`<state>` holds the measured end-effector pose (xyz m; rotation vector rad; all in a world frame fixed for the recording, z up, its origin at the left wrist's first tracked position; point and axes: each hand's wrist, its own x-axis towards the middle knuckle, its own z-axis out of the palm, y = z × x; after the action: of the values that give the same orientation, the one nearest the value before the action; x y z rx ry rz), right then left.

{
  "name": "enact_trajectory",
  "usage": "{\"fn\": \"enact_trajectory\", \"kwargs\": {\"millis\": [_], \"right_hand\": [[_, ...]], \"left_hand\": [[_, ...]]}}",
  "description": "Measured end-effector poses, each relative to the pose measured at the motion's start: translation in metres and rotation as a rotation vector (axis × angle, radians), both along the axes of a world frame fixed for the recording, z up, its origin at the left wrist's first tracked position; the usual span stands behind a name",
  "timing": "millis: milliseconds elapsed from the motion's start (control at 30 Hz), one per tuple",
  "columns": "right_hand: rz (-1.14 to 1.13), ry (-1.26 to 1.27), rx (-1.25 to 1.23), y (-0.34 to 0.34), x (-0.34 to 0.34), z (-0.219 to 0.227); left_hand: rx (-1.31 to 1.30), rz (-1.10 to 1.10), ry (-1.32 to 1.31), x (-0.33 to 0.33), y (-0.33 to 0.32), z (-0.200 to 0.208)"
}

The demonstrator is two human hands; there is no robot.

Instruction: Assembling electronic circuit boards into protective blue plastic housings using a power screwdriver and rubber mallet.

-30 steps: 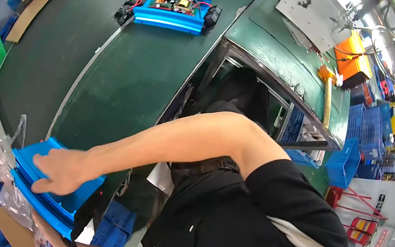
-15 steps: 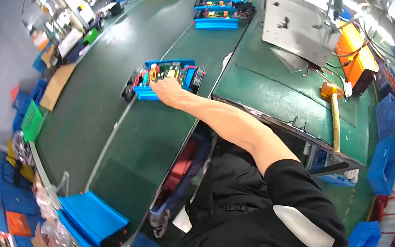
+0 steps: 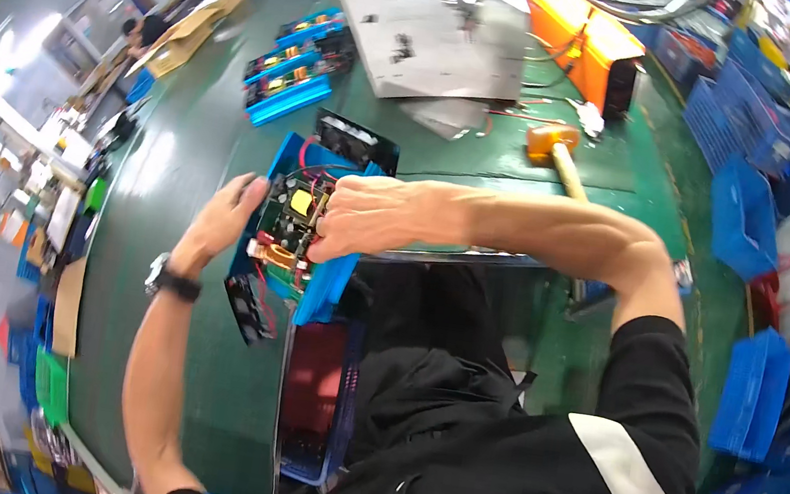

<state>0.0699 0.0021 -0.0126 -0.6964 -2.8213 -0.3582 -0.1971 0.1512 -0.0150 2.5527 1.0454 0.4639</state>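
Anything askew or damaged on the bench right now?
Two things. The open blue casing's black end panels splay out at angles instead of sitting flush; possibly just unfastened. The pale sheet beyond it bears dark patches; holes or stains, can't tell. No spill stands out.

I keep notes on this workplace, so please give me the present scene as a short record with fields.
Left hand: at the left wall of the open blue case; firm grip cannot be told
Right hand: fingers curled over the case's right side
Inside case: circuit board with a yellow component
Case ends: a black panel at each, red wires nearby
Beyond case: more blue cases
Tool: orange-headed mallet, lying flat
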Motion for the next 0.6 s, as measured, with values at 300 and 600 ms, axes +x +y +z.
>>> {"fn": "enact_trajectory", "kwargs": {"millis": [300,600], "right_hand": [[-0.326,-0.247,0.224,-0.095,0.167,-0.040],[-0.666,0.912,0.197,-0.145,0.152,-0.054]], "left_hand": [[-0.640,-0.109,-0.660,0.245,-0.068,-0.060],[-0.353,-0.115,-0.906,0.226,-0.083,-0.102]]}}
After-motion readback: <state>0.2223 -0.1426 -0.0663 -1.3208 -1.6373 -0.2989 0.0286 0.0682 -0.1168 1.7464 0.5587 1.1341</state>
